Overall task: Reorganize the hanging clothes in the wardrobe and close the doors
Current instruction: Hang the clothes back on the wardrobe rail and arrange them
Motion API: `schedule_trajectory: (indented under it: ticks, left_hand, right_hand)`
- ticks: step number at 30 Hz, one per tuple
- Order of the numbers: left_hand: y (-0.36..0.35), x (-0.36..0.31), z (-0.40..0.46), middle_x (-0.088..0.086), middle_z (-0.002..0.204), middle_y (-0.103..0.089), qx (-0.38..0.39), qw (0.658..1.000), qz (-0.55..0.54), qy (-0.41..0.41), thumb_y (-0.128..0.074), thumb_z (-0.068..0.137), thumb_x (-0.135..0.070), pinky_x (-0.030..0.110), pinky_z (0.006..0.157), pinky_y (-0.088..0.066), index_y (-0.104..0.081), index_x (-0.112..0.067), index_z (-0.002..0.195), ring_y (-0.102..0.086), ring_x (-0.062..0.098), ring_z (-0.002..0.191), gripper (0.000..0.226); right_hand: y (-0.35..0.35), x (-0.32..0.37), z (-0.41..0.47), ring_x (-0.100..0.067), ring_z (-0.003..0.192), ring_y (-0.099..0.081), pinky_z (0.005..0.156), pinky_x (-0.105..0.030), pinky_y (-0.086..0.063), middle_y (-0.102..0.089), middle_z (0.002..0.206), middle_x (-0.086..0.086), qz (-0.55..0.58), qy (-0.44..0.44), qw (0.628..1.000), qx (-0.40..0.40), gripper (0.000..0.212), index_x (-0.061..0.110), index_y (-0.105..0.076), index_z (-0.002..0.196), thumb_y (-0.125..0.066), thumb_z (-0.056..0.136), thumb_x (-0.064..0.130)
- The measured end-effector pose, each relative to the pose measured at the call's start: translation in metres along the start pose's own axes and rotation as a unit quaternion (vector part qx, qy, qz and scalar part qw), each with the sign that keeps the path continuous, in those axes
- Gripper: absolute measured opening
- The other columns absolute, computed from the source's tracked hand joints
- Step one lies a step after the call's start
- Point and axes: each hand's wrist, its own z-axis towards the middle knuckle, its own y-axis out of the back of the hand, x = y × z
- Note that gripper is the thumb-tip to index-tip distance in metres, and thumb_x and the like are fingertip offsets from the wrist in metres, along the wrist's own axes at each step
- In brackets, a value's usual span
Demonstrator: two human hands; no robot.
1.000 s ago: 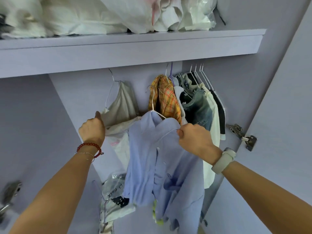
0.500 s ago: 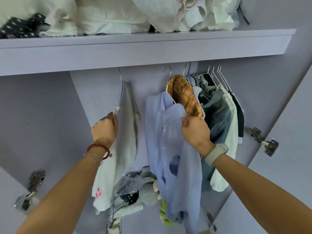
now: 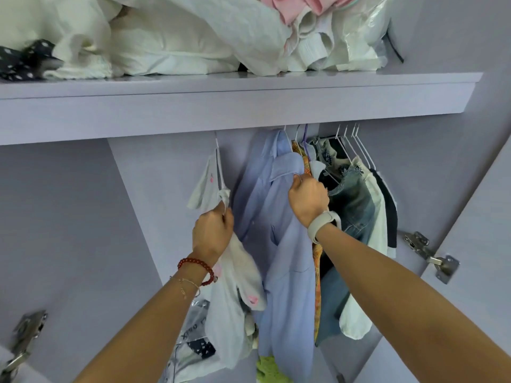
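Observation:
A light blue shirt (image 3: 279, 244) hangs in the middle of the wardrobe, and my right hand (image 3: 308, 199) grips its collar edge. To its left hangs a white garment (image 3: 235, 294) with pink marks on a white hanger (image 3: 219, 164); my left hand (image 3: 213, 233) holds its bunched top just under the hanger. Right of the blue shirt hang an orange plaid shirt (image 3: 317, 272), a denim piece (image 3: 351, 208), a white garment (image 3: 376, 205) and a dark one (image 3: 390, 211), pressed together on white hangers.
The shelf (image 3: 249, 106) above carries a pile of white and pink fabric (image 3: 193, 37) and plastic bags. Both doors stand open, with hinges at lower left (image 3: 25, 341) and right (image 3: 431, 255). Bagged items (image 3: 193, 344) and a yellow-green thing (image 3: 268, 369) lie below the clothes.
The blue shirt has been lifted and now hangs up by the plaid shirt. My left hand has moved right, bringing the white garment closer to the blue shirt.

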Motion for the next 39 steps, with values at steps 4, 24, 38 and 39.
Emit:
schedule_trajectory:
  ticks: [4,24,38,39]
  left_hand:
    - [-0.014,-0.016,0.005,0.024,0.076,-0.065,0.025,0.999,-0.020,-0.031,-0.041,0.097,-0.018,0.035,0.062,-0.045,-0.059,0.003,0.110,-0.061,0.037,0.070,0.030]
    - [-0.074,-0.095,0.027,0.019,0.112,-0.055,0.160,0.983,0.017,-0.087,-0.029,0.100,-0.030,0.036,0.068,-0.040,-0.044,-0.004,0.125,-0.056,0.035,0.097,0.040]
    - [-0.136,-0.122,-0.183,0.012,0.155,-0.003,0.252,0.955,0.007,-0.157,-0.045,0.092,-0.031,0.054,0.111,-0.011,-0.012,-0.019,0.147,-0.004,0.029,0.143,0.065]
    - [-0.148,-0.127,-0.206,0.009,0.156,0.002,0.303,0.937,0.030,-0.173,-0.041,0.094,-0.035,0.053,0.112,-0.009,-0.007,-0.021,0.148,0.001,0.027,0.143,0.065]
  right_hand:
    - [-0.009,-0.008,0.011,-0.043,0.086,-0.060,0.062,-0.033,-0.033,-0.064,0.093,-0.025,-0.016,-0.024,0.999,0.041,0.028,0.000,-0.059,0.088,-0.041,0.093,0.020]
    - [0.035,-0.045,-0.022,-0.021,0.079,-0.055,0.073,-0.033,-0.039,-0.061,0.092,-0.018,0.192,0.014,0.967,0.168,0.029,-0.007,-0.055,0.111,-0.034,0.094,0.001]
    - [0.148,-0.207,-0.241,-0.029,0.124,-0.046,0.101,-0.034,-0.039,-0.052,0.132,-0.012,-0.077,-0.065,0.989,0.105,0.039,0.005,-0.049,0.129,-0.050,0.090,0.004]
    - [0.161,-0.225,-0.267,-0.028,0.126,-0.044,0.103,-0.036,-0.039,-0.050,0.134,-0.011,-0.092,-0.096,0.985,0.111,0.039,0.005,-0.049,0.130,-0.049,0.090,0.005]
